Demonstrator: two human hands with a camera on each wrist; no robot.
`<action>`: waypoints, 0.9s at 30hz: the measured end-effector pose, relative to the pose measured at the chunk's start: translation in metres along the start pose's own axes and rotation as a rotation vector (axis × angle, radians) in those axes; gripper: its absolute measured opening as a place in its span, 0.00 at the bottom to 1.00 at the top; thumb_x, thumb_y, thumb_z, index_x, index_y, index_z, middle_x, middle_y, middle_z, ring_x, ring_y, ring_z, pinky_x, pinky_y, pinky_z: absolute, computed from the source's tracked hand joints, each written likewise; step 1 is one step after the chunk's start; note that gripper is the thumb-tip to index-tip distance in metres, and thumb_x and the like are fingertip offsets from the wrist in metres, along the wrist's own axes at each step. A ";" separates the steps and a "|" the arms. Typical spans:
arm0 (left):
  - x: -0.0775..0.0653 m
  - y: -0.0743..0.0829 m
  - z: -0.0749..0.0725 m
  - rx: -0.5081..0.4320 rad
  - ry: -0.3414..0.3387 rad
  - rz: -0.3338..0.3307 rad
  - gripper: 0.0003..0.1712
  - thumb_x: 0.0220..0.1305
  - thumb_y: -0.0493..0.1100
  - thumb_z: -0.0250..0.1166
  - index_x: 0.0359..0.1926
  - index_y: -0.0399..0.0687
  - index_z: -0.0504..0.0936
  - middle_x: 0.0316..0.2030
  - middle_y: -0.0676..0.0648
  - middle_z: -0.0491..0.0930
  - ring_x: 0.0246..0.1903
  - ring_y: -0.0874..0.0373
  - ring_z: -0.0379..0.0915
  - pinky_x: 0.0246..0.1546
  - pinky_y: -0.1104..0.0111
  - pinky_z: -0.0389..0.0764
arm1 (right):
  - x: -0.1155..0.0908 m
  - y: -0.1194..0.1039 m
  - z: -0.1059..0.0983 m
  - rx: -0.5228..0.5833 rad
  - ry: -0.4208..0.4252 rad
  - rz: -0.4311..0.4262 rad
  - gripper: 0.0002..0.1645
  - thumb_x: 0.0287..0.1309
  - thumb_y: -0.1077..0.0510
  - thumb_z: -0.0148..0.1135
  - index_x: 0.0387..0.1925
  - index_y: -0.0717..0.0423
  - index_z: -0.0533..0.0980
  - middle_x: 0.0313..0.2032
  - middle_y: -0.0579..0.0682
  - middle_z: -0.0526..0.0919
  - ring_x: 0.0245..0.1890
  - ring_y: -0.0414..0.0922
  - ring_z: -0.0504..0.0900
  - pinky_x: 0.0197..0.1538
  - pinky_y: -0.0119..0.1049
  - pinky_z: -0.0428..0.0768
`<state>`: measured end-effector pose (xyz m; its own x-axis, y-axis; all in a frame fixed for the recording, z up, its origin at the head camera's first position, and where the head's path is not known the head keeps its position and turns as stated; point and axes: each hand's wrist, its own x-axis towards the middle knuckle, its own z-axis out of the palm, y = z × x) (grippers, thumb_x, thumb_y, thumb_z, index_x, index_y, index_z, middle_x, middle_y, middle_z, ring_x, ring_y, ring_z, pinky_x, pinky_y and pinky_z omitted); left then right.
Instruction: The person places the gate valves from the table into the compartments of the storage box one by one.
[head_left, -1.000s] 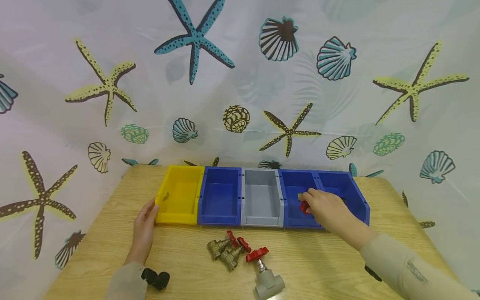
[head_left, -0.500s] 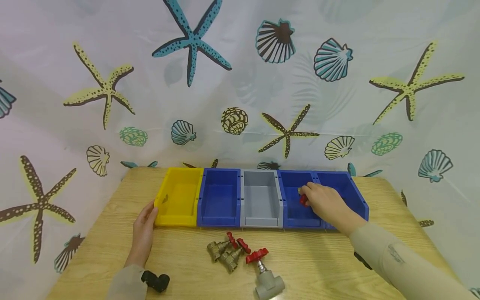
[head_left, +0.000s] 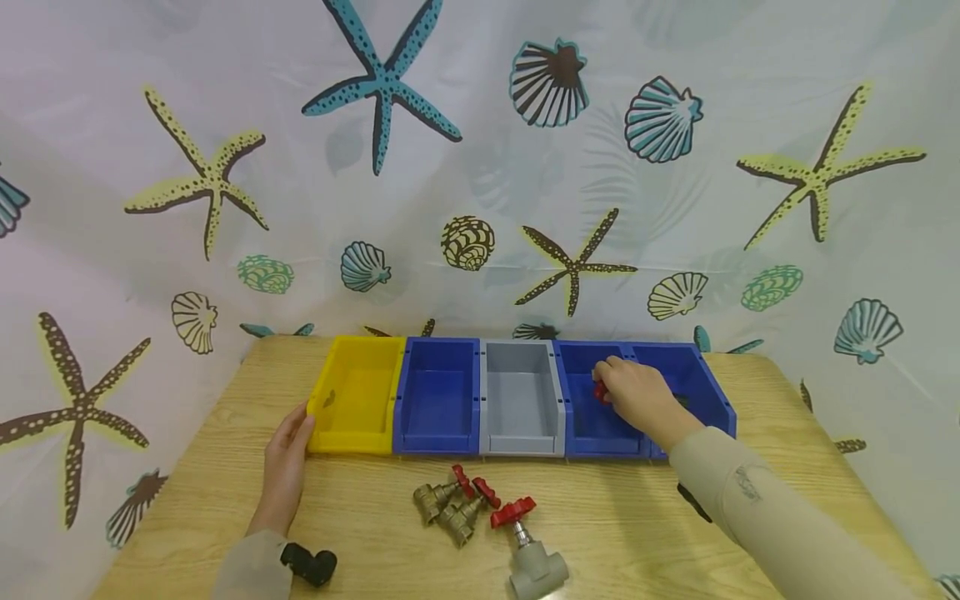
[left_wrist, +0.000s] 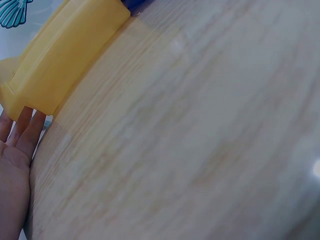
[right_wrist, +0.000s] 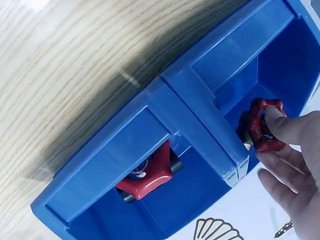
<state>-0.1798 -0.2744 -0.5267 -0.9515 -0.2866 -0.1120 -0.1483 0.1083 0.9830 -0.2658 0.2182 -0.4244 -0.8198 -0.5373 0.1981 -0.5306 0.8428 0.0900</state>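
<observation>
My right hand (head_left: 637, 392) is over the second blue bin from the right (head_left: 603, 446). Its thumb and fingers pinch the red handwheel of a valve (right_wrist: 260, 132), whose body is mostly hidden. In the right wrist view, another valve with a red handle (right_wrist: 150, 175) lies in the rightmost blue bin (right_wrist: 100, 187). At the far left, my left hand (head_left: 285, 458) touches the side of the yellow bin (head_left: 356, 442) with fairly straight fingers. Two brass valves (head_left: 459, 521) with red handwheels and a grey valve (head_left: 538, 569) lie on the table in front of the bins.
Between the yellow bin and the right-hand pair stand another blue bin (head_left: 437, 443) and a grey bin (head_left: 522, 444), all joined in one row. The wooden table (head_left: 375, 533) ends at a patterned cloth (head_left: 495, 150) behind the bins.
My right hand has shifted slightly left and farther back over the bin, carrying the valve. The left hand keeps its place at the yellow bin.
</observation>
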 end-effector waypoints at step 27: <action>0.001 -0.002 0.000 -0.002 0.002 0.018 0.36 0.75 0.62 0.46 0.77 0.53 0.57 0.74 0.50 0.57 0.71 0.58 0.50 0.71 0.67 0.56 | 0.039 -0.016 0.007 0.075 -0.195 0.172 0.07 0.51 0.68 0.71 0.31 0.61 0.79 0.29 0.54 0.81 0.30 0.51 0.82 0.35 0.48 0.83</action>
<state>-0.1803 -0.2746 -0.5290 -0.9534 -0.2866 -0.0938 -0.1304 0.1113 0.9852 -0.2907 0.1833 -0.4246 -0.9213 -0.3886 0.0122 -0.3886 0.9214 -0.0030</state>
